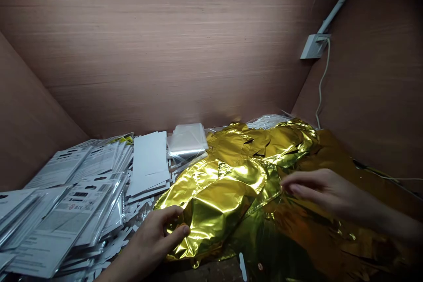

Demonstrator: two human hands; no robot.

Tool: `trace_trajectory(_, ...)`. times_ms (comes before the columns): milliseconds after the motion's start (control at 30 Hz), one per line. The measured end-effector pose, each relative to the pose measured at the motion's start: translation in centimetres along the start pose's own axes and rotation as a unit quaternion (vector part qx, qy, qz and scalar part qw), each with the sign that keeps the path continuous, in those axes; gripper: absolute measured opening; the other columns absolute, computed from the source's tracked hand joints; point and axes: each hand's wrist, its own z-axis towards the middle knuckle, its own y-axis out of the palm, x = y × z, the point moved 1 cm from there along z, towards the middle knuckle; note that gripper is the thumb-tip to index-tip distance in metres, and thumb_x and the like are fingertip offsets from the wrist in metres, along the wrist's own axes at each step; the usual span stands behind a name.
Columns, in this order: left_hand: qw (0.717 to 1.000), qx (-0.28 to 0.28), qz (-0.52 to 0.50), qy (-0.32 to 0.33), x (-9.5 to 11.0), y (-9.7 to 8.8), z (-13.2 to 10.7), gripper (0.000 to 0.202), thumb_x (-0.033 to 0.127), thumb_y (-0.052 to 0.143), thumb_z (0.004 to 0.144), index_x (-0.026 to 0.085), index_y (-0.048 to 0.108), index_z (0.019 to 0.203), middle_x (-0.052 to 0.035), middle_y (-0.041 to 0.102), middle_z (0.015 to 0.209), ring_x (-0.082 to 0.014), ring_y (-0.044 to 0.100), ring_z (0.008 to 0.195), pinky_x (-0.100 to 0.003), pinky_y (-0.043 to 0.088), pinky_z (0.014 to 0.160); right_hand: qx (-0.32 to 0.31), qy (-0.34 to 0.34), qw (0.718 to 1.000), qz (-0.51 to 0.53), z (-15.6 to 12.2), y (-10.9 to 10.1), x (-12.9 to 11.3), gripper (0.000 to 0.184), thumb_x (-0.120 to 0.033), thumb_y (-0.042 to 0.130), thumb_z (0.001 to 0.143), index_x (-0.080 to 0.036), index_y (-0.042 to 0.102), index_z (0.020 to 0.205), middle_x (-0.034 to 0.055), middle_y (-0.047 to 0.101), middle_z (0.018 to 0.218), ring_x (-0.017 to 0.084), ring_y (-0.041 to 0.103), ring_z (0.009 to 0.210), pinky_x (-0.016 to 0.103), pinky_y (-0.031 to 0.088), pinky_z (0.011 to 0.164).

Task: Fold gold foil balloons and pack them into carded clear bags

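A large crumpled sheet of gold metallic foil (228,194), probably a foil balloon, spreads over the middle and right of the work surface. My left hand (155,240) is at its near left edge, with the thumb on top and the fingers curled around the foil. My right hand (325,191) reaches in from the right, its fingertips at a fold in the foil. Whether those fingers pinch the fold is hidden. The foil's far end bunches into shiny folds.
Stacks of white printed cards in clear plastic sleeves (66,211) lie to the left of the foil. Plain white cards (148,165) and a clear plastic packet (187,141) sit behind them. Brown laminate walls enclose the back and sides, with a white wall box (313,46) and cable at right.
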Motion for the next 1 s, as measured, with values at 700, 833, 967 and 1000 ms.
trace_trajectory(700, 0.967, -0.085, -0.175, -0.165, 0.1, -1.3, 2.8, 0.095, 0.057, 0.089, 0.06, 0.02, 0.055, 0.141, -0.0018, 0.072, 0.084, -0.0241, 0.068, 0.075, -0.029, 0.048, 0.062, 0.021, 0.028, 0.986, -0.162, 7.5, 7.3, 5.3, 0.042, -0.044, 0.064, 0.095, -0.019, 0.07, 0.128, 0.0143, 0.064, 0.116, 0.032, 0.062, 0.107, 0.048, 0.054, 0.095)
trace_trajectory(833, 0.954, -0.114, -0.228, -0.157, 0.1, -1.6, 2.5, 0.101, 0.049, 0.091, 0.063, 0.017, 0.044, 0.146, -0.0032, 0.074, 0.086, -0.0235, 0.069, 0.077, -0.029, 0.049, 0.062, 0.063, -0.003, 0.973, -0.221, 7.1, 7.3, 4.7, 0.038, -0.037, 0.064, 0.095, -0.015, 0.068, 0.126, 0.0173, 0.064, 0.124, 0.037, 0.057, 0.116, 0.053, 0.052, 0.1)
trace_trajectory(967, 0.954, -0.101, -0.242, -0.146, 0.3, -1.3, 2.6, 0.088, 0.049, 0.086, 0.07, 0.014, 0.048, 0.141, -0.0055, 0.076, 0.09, -0.0243, 0.071, 0.082, -0.03, 0.051, 0.067, 0.091, -0.086, 0.97, -0.208, 5.9, 7.9, 0.0, 0.039, -0.021, 0.055, 0.096, -0.012, 0.063, 0.133, 0.02, 0.062, 0.134, 0.039, 0.055, 0.125, 0.059, 0.049, 0.107)
trace_trajectory(1000, 0.958, -0.098, -0.228, -0.141, 0.3, -1.3, 2.6, 0.087, 0.05, 0.085, 0.071, 0.014, 0.048, 0.141, -0.0052, 0.076, 0.088, -0.0242, 0.071, 0.081, -0.029, 0.051, 0.065, 0.074, -0.124, 0.972, -0.186, 5.5, 8.3, -1.7, 0.038, -0.018, 0.051, 0.097, -0.012, 0.064, 0.132, 0.0191, 0.063, 0.133, 0.037, 0.055, 0.125, 0.058, 0.05, 0.107)
